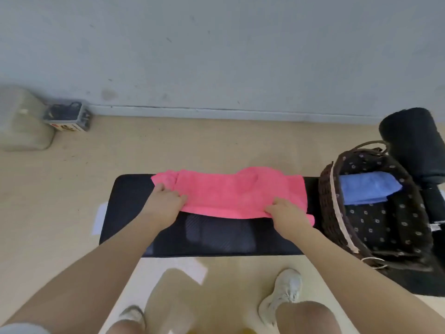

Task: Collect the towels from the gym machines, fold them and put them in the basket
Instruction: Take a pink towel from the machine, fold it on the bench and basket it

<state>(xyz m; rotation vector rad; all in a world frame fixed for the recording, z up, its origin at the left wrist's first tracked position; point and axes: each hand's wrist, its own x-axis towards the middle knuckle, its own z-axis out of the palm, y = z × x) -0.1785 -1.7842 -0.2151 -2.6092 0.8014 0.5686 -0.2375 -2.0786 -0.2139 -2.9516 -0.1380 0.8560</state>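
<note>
A pink towel [231, 191] lies spread across the far half of a black padded bench [216, 239]. My left hand [166, 203] grips the towel's near edge at its left end. My right hand [286, 213] pinches the near edge toward its right end, and a pink corner pokes out past that hand. At the bench's right end stands a dark wicker basket [330, 208] with a black flowered lining. A folded blue towel [368, 188] lies inside it at the far end.
A black roller pad [414, 145] of a gym machine rises behind the basket at the right. A pale block [21, 119] and a small grey crate [68, 115] sit by the grey wall at the far left. My feet stand on the beige floor before the bench.
</note>
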